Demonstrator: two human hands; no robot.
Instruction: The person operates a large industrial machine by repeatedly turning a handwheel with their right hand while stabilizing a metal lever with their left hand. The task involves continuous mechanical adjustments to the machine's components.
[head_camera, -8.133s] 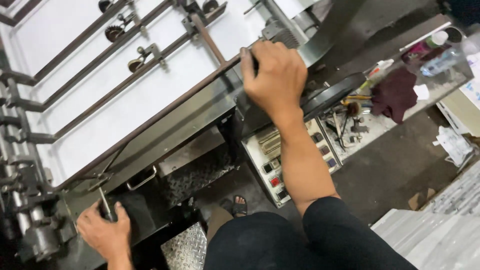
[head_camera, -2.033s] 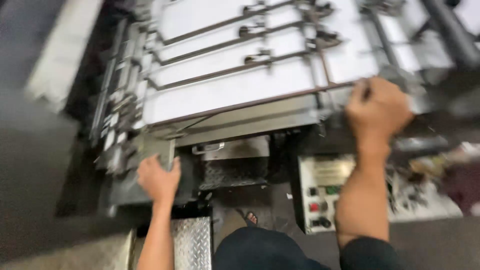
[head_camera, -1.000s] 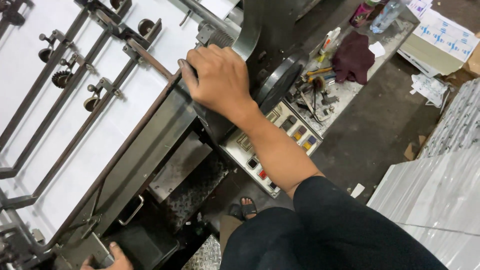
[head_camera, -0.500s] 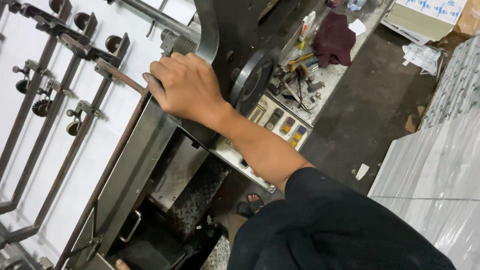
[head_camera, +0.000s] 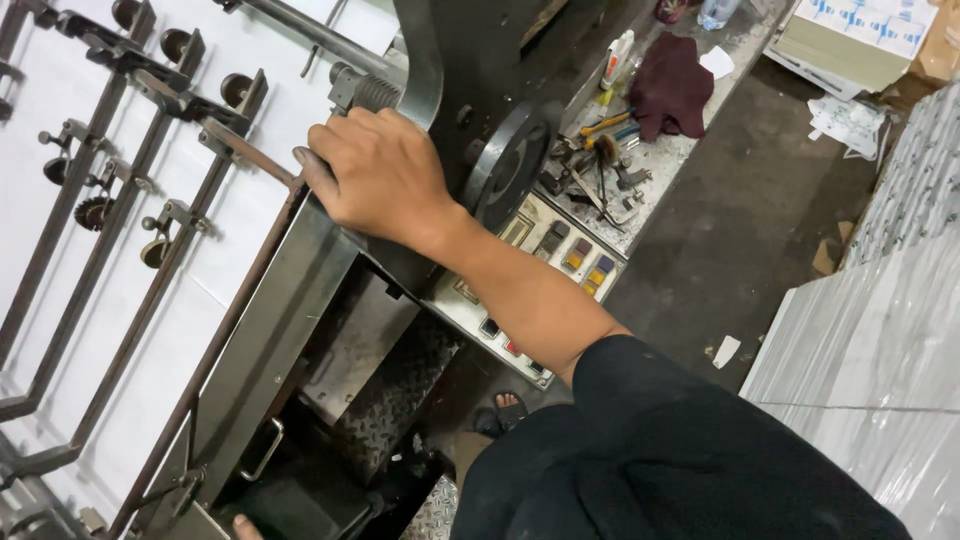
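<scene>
My right hand lies on the upper edge of a grey metal machine frame, with its fingers curled over the edge beside a rusty cross bar. To its left, white sheets lie under dark rails with small rollers. A black handwheel sits just right of my wrist. Of my left hand only a fingertip shows at the bottom edge, near the frame's lower end.
A control panel with coloured buttons is below my forearm. Tools and a maroon cloth lie on a ledge. A tall stack of white sheets stands at right, a box beyond. My sandalled foot rests by a tread-plate step.
The view has swung and closed in on the machine's right end. My right hand has kept its place on the frame edge. My left hand has slipped almost out of view at the bottom.
</scene>
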